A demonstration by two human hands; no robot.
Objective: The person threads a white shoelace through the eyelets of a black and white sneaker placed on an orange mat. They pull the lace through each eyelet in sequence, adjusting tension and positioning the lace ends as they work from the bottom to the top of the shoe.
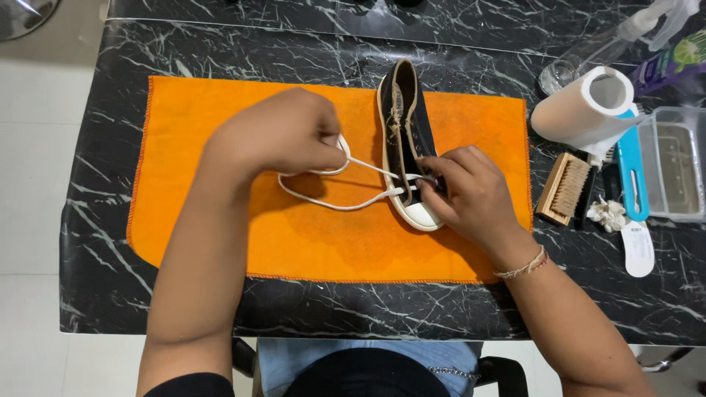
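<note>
A dark canvas shoe (pixel 409 125) with a white toe cap and white sole lies on its side on an orange cloth (pixel 220 220), toe toward me. A white lace (pixel 338 200) runs from its lower eyelets out to the left in loops. My left hand (pixel 283 132) is closed on the lace, pulled away from the shoe. Over the shoe's toe end, my right hand (pixel 474 195) pinches the lace and the eyelet area with its fingertips.
The cloth lies on a black marble-pattern table (pixel 103 279). At right stand a paper towel roll (pixel 581 110), a wooden brush (pixel 563 189), a blue-handled brush (pixel 631 173), a clear plastic tub (pixel 673 165), a spray bottle (pixel 625 33) and a small white wad (pixel 609 213).
</note>
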